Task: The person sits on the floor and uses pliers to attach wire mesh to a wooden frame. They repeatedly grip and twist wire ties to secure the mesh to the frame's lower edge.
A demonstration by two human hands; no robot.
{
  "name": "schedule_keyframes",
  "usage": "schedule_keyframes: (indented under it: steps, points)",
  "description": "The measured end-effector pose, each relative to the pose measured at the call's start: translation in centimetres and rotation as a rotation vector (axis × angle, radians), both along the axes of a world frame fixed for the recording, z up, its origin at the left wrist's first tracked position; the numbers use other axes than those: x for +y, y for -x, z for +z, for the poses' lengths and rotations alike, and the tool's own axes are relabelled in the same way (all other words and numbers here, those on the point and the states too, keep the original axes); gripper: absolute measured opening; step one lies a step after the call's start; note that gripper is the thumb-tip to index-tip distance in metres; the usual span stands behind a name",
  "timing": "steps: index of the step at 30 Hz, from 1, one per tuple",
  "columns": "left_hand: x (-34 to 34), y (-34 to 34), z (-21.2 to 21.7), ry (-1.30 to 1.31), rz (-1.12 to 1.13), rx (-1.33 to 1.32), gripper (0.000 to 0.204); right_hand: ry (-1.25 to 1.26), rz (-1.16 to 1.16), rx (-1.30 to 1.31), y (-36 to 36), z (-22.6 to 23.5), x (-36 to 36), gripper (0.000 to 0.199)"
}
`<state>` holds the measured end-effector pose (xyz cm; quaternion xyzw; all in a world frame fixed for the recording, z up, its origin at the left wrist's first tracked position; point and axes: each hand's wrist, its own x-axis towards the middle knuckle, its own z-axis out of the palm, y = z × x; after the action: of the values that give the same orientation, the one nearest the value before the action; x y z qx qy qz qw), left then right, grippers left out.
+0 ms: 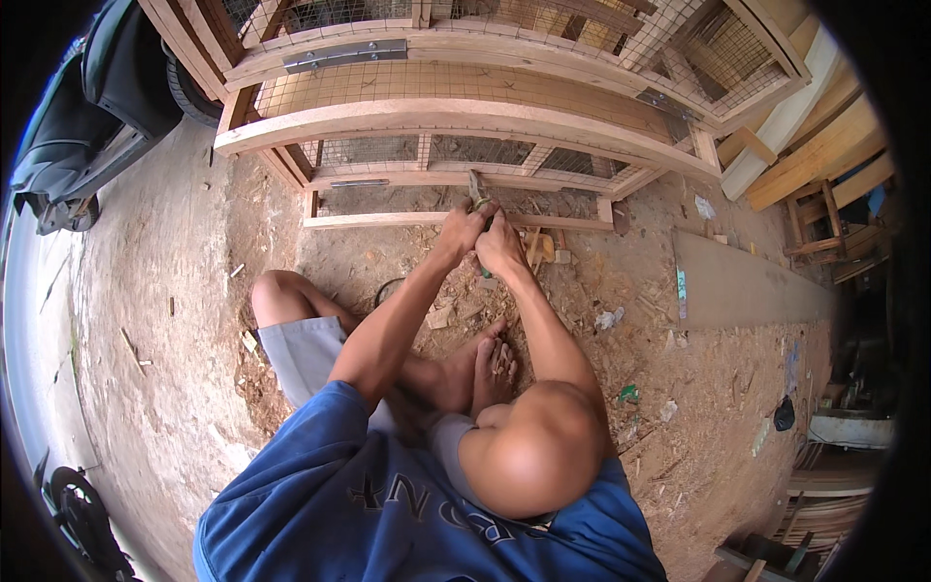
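Observation:
My left hand [462, 233] and my right hand [499, 244] are closed side by side around the handles of a hand tool that looks like pliers [475, 183]. Its metal head points away from me, against the lower rail [407, 179] of a wooden frame. Wire mesh [475, 149] covers the openings behind that rail. Just under my hands runs the bottom bar [388, 221] of the same cage-like structure. What the tool's jaws bite on is too small to make out, and my fingers hide most of the handles.
Wood scraps and shavings [441, 317] litter the floor around my bare feet. To the right lie a flat board [747, 281] and stacked planks [824, 145]. A motorbike [97, 107] stands at the far left. Metal hinges [346, 55] sit on the upper frame.

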<state>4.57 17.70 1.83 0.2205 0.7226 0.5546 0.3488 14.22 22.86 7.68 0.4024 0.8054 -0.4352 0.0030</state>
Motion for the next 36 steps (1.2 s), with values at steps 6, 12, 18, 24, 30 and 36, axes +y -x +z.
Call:
schedule_keyframes:
  steps: [6, 12, 18, 24, 30, 36]
  points:
    - [-0.4, -0.2, 0.7, 0.088, -0.012, -0.054, 0.09, 0.165, -0.129, -0.04, 0.7, 2.1, -0.9, 0.057]
    - [0.2, 0.7, -0.3, 0.013, -0.05, 0.0, 0.082, 0.11, -0.111, -0.003, 1.4, 2.0, -0.9, 0.051]
    - [-0.3, 0.8, 0.2, -0.021, -0.045, -0.181, 0.089, 0.162, -0.044, -0.077, 2.3, 1.9, 0.2, 0.054]
    - [-0.5, 1.7, 0.3, -0.106, -0.126, -0.292, 0.094, 0.132, -0.05, -0.116, 2.7, 1.5, 0.1, 0.044]
    - [-2.0, 1.2, -0.3, -0.087, -0.212, -0.287, 0.096, 0.035, -0.065, -0.034, 1.4, -0.1, -2.4, 0.048]
    - [-6.2, -3.8, 0.9, -0.063, 0.014, -0.27, 0.085, 0.055, 0.015, -0.079, -2.1, -1.8, -4.6, 0.061]
